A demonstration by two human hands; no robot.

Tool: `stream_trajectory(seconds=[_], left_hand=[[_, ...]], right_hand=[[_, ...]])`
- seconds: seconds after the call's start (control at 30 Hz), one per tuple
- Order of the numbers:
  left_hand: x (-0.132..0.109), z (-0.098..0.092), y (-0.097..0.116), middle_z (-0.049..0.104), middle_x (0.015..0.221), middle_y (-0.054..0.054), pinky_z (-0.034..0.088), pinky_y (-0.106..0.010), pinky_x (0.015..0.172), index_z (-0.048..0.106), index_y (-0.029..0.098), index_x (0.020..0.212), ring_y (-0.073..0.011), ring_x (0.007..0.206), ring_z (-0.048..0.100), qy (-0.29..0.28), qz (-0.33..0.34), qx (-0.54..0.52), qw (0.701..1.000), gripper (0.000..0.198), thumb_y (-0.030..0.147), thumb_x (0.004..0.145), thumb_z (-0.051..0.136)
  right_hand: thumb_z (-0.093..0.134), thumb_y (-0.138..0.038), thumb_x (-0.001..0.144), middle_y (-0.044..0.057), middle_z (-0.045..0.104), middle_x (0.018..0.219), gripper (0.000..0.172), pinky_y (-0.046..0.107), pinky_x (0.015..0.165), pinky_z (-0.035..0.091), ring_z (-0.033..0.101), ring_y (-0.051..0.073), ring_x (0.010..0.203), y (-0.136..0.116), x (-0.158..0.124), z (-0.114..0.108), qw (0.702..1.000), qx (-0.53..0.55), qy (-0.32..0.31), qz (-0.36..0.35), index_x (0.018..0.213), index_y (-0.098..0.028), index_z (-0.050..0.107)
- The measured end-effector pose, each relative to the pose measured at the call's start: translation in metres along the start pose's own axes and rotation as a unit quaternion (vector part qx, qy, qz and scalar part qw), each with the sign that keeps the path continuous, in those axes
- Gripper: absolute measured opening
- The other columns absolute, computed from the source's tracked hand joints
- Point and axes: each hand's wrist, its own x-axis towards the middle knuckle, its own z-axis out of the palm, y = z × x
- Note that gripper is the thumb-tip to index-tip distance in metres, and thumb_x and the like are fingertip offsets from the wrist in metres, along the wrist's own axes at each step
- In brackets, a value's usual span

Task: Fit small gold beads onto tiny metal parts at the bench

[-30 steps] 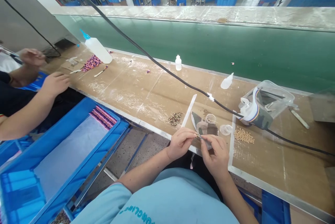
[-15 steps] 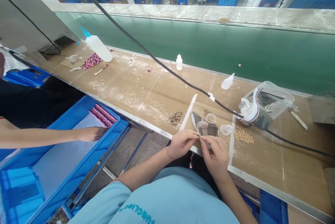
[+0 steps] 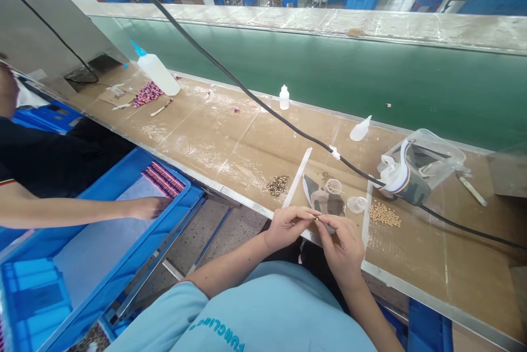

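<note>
My left hand [image 3: 290, 227] and my right hand [image 3: 341, 245] meet at the table's front edge, fingertips pinched together. Between them shows a tiny gold-brown piece [image 3: 316, 218], too small to name and mostly covered by the fingers. Just beyond my hands lies a camouflage cloth [image 3: 334, 206]; a small clear cup [image 3: 332, 186] with thin, light-coloured bits stands at its far side. A clear round dish [image 3: 357, 204] is to its right, beside a spread of small tan beads [image 3: 384, 213]. Left of a white tape strip [image 3: 298, 177] sits a heap of dark and gold ring-like pieces [image 3: 277, 185].
A black cable [image 3: 247, 93] crosses above the table. Along the back stand white bottles [image 3: 284, 98] and a large blue-tipped bottle [image 3: 160, 73]. A clear bin [image 3: 447, 155] is at right. To the left, a co-worker's arm [image 3: 82, 212] reaches into a blue crate [image 3: 123, 280].
The view has shifted slightly, moving the scene a little to the right. My hands stay together at the small piece, with only a slight movement of the fingers.
</note>
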Motion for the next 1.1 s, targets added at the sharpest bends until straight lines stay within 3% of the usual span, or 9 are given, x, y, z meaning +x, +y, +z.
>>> stream_trajectory(seconds=[0.1,0.23,0.4,0.77,1.1], left_hand=[[0.001,0.004,0.002,0.073,0.089,-0.01,0.056,-0.03,0.077,0.06,0.016,0.076,-0.0157,0.084,0.07,-0.002,-0.054,-0.099,0.994,0.021,0.037,0.083,0.06],[0.004,0.009,0.007,0.073,0.081,-0.007,0.056,-0.031,0.075,0.056,0.016,0.071,-0.015,0.076,0.07,0.001,-0.15,-0.228,0.962,0.03,0.042,0.074,0.07],[0.008,0.013,0.009,0.072,0.075,-0.004,0.055,-0.031,0.074,0.055,0.015,0.069,-0.0154,0.073,0.069,0.005,-0.227,-0.299,0.927,0.037,0.043,0.063,0.079],[0.01,0.013,0.012,0.068,0.069,-0.001,0.053,-0.024,0.067,0.061,0.014,0.07,-0.0098,0.063,0.064,-0.005,-0.274,-0.303,0.913,0.035,0.039,0.058,0.082],[0.01,0.012,0.01,0.067,0.072,-0.001,0.053,-0.025,0.071,0.061,0.014,0.072,-0.0112,0.069,0.064,-0.022,-0.256,-0.273,0.927,0.035,0.041,0.061,0.08]], right_hand=[[0.06,-0.017,0.085,0.002,0.068,0.081,0.006,0.031,0.07,0.049,0.062,0.015,0.076,-0.001,0.001,-0.003,1.0,0.01,-0.001,-0.003,0.09,-0.021,0.06],[0.061,-0.019,0.085,0.002,0.066,0.079,0.005,0.029,0.066,0.049,0.06,0.014,0.073,-0.003,0.001,-0.006,1.0,0.005,0.006,0.015,0.089,-0.021,0.061],[0.061,-0.018,0.085,0.001,0.065,0.078,0.005,0.027,0.065,0.05,0.06,0.013,0.072,-0.005,0.001,-0.009,1.0,0.002,0.01,0.019,0.088,-0.022,0.063],[0.064,-0.02,0.084,0.0,0.066,0.074,0.002,0.026,0.065,0.046,0.059,0.014,0.07,-0.003,0.0,-0.011,1.0,-0.023,0.012,0.008,0.084,-0.021,0.063],[0.06,-0.024,0.086,0.001,0.066,0.074,0.006,0.025,0.065,0.046,0.059,0.013,0.07,-0.002,-0.001,-0.01,0.999,-0.039,0.007,0.014,0.082,-0.02,0.062]])
